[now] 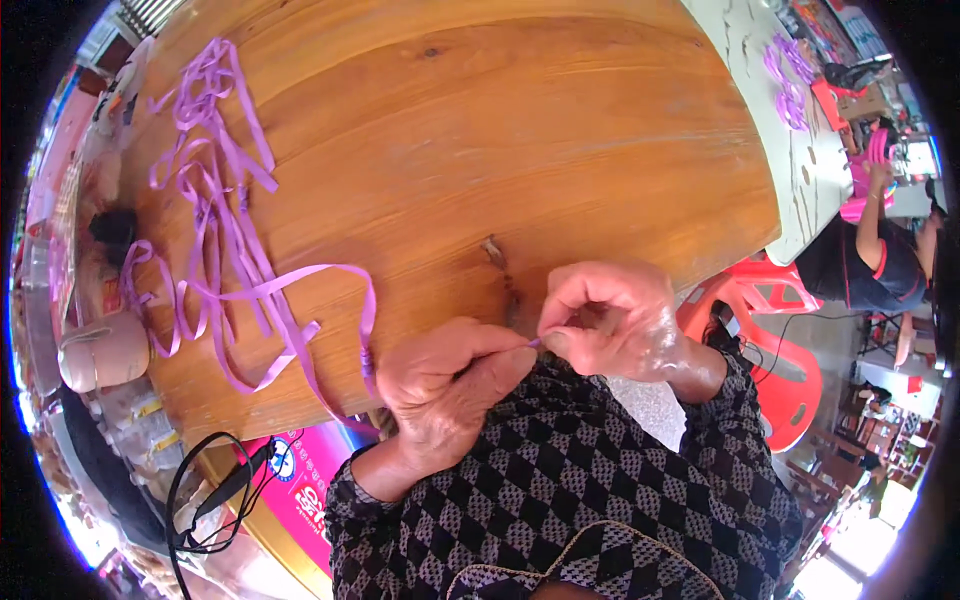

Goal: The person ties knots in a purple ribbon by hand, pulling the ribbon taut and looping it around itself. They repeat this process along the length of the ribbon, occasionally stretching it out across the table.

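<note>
A long purple ribbon [371, 300] runs from the table's left side into my left hand [450, 390], which is closed in a pinch on it. Facing it, my right hand [615, 325] pinches the same small purple bit of ribbon between thumb and forefinger. The fingertips of both hands nearly meet in front of my chest, just off the table's near edge. Most of the ribbon inside the left hand is hidden by the fingers. Small wound knots show along the ribbon, one of them close to the left wrist.
Loose purple ribbons [213, 110] lie tangled along the left of the wooden table [560, 130]. A white marbled table [800, 190] adjoins at right, with more ribbon [790, 85]. A red plastic stool [795, 380] stands below it. Black cables [215, 500] hang lower left. Another person [875, 255] sits far right.
</note>
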A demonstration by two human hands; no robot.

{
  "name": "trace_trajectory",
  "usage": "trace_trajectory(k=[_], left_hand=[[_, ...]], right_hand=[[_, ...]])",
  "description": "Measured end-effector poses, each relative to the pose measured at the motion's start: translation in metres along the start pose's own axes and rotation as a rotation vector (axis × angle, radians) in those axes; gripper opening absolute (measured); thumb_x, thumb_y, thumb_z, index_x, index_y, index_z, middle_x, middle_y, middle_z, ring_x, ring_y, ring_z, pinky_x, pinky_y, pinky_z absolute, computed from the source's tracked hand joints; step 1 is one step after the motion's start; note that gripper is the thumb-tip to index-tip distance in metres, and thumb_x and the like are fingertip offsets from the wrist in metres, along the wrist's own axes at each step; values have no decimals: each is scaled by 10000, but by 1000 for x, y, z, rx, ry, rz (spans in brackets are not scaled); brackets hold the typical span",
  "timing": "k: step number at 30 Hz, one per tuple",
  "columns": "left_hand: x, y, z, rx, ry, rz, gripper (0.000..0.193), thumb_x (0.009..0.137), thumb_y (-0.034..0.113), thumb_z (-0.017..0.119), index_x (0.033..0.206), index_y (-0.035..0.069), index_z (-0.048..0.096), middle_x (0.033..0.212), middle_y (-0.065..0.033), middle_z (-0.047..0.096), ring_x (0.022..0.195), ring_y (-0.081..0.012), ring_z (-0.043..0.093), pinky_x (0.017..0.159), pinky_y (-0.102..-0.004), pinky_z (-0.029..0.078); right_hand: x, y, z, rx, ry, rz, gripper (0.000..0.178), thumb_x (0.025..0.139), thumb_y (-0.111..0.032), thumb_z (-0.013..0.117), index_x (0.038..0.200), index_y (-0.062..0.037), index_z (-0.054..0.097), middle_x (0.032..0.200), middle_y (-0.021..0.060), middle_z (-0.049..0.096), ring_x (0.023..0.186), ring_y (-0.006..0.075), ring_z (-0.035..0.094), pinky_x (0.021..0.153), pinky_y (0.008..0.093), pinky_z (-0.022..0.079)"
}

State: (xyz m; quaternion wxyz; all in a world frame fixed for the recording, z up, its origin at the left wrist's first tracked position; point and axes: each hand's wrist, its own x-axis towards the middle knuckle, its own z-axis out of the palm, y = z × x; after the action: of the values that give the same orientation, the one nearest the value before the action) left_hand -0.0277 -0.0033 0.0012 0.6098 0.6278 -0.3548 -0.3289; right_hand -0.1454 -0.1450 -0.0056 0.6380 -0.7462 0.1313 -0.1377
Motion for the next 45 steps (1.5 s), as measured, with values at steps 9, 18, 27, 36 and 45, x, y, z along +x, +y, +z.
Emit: trace_trajectory(k=[9, 18, 27, 36, 45], left_hand=[[21, 2, -20, 807, -14, 531, 372, 641, 209, 721, 954, 50, 596, 795, -79, 611, 660, -257, 542, 692, -392, 401], [19, -23, -45, 891, -81, 470, 359, 632, 169, 702, 959, 57, 603, 812, -91, 562, 782, -298, 518, 704, -407, 408], [16, -32, -15, 958, -18, 661, 278, 604, 95, 664, 865, 28, 598, 828, -83, 503, 764, -259, 479, 656, -384, 371], [18, -25, -3, 721, 16, 583, 161, 666, -34, 588, 814, 17, 549, 795, -108, 520, 729, -279, 502, 604, -331, 404], [6, 16, -3, -68, -15, -197, 163, 841, 80, 602, 958, -31, 582, 775, 4, 587, 670, -53, 506, 601, -189, 428]], right_hand=[[4, -17, -39, -181, 532, -14, 67, 757, -18, 553, 817, 12, 557, 706, 41, 527, 620, 112, 498, 532, 236, 380], [27, 8, -117, 125, 806, -89, 153, 780, -51, 588, 887, 58, 594, 760, 74, 584, 665, 122, 528, 581, 228, 386], [37, 35, -100, -818, 761, -206, 210, 780, -33, 597, 989, -13, 603, 845, 64, 627, 721, 168, 590, 650, 275, 468], [13, 19, -8, -711, 54, -498, 338, 619, -104, 708, 944, -68, 623, 890, 52, 588, 805, 244, 530, 707, 369, 421], [16, 13, 7, -586, 157, -594, 302, 594, -19, 713, 879, -31, 613, 747, 52, 573, 635, 239, 519, 550, 343, 416]])
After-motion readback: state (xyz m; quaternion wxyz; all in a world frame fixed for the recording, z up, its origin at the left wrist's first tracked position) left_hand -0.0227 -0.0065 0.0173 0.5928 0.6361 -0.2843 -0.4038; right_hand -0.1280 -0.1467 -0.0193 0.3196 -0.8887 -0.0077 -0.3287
